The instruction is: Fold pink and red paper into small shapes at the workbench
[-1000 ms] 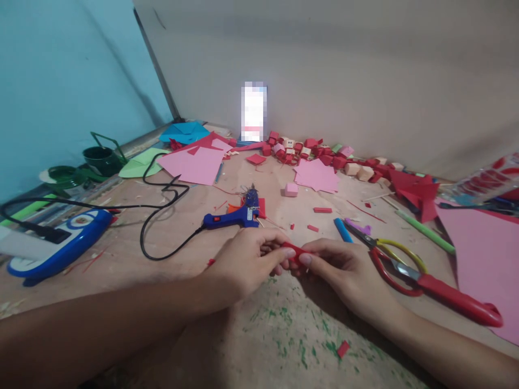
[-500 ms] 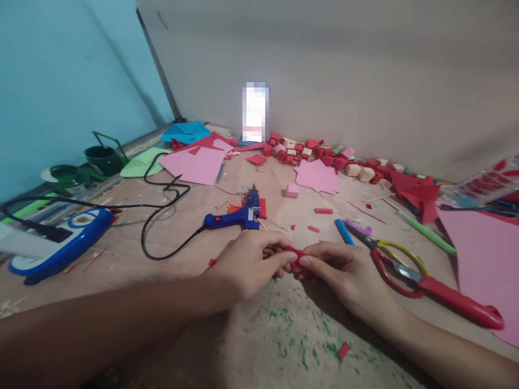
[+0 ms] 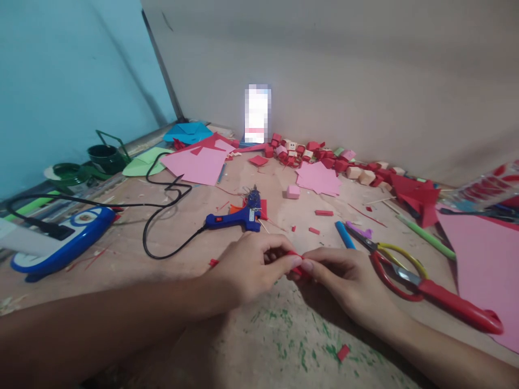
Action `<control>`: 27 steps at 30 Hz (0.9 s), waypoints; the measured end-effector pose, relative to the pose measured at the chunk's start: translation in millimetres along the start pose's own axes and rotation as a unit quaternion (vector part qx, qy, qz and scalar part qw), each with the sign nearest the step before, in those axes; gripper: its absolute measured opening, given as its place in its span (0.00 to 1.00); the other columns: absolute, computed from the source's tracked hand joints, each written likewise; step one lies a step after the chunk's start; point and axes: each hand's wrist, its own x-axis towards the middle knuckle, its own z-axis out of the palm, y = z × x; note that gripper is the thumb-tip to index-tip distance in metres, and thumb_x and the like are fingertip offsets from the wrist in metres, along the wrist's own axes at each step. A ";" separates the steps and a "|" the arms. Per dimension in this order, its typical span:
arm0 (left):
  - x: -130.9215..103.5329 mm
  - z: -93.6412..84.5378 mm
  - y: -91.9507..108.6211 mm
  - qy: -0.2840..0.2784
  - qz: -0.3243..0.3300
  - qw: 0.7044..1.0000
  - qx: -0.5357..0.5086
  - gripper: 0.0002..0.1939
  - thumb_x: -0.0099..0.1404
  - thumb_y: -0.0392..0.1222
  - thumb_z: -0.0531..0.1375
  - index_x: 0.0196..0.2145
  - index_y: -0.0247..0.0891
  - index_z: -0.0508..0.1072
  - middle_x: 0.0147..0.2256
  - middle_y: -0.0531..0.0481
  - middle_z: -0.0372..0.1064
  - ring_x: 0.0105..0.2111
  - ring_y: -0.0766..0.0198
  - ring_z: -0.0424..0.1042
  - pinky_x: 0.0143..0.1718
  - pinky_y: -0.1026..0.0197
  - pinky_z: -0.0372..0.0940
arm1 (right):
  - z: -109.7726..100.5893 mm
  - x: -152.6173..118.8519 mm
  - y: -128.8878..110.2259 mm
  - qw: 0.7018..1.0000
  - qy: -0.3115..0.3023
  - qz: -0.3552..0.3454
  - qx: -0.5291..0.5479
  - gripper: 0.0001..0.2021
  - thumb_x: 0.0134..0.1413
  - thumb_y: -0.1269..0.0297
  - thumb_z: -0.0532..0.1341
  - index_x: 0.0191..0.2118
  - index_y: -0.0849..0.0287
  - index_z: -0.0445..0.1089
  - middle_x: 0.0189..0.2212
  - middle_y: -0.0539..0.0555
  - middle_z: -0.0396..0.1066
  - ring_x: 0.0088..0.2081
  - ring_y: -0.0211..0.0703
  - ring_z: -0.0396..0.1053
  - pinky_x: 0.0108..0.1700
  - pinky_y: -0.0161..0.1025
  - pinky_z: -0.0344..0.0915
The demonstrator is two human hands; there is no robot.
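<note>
A small red paper piece is pinched between both hands at the middle of the view. My left hand holds it from the left with thumb and fingers. From the right, my right hand grips the same piece, the two thumb tips almost touching over it. Much of the piece is hidden by the fingers. Just beyond my left hand lies a blue glue gun. Scissors with red and yellow handles rest beside my right hand, next to a blue paper roll.
A pink cube and red paper strips lie beyond the hands. Many red and wooden cubes line the wall. Pink sheets, a black cable, a blue-white power strip and a lit phone are around.
Both thumbs have come closer together over the red piece, and less of it shows between them. The view has shifted slightly; the things on the table have stayed in place.
</note>
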 end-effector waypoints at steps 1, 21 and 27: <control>-0.3 0.1 -0.4 -0.003 0.000 1.000 -0.002 0.11 0.67 0.48 0.62 0.34 0.40 0.81 0.30 0.51 0.79 0.29 0.62 0.75 0.30 0.63 0.64 | -0.3 0.1 0.1 1.000 -0.005 -0.006 -0.003 0.13 0.64 0.60 0.63 0.31 0.57 0.81 0.28 0.53 0.81 0.30 0.42 0.75 0.34 0.35 0.69; -1.0 -0.4 4.3 -0.028 0.009 0.990 -0.136 0.10 0.68 0.44 0.62 0.42 0.39 0.81 0.38 0.47 0.82 0.38 0.58 0.80 0.39 0.61 0.71 | -5.3 0.7 18.8 0.995 0.082 0.022 0.043 0.13 0.62 0.50 0.66 0.36 0.54 0.81 0.28 0.54 0.77 0.30 0.44 0.73 0.32 0.37 0.70; -1.8 4.3 0.4 0.029 -0.002 1.000 -0.008 0.12 0.65 0.50 0.64 0.39 0.42 0.83 0.32 0.50 0.81 0.32 0.59 0.77 0.34 0.60 0.71 | -1.2 2.2 23.1 0.996 0.081 -0.004 0.045 0.10 0.58 0.53 0.69 0.44 0.46 0.82 0.36 0.60 0.82 0.32 0.52 0.79 0.26 0.37 0.74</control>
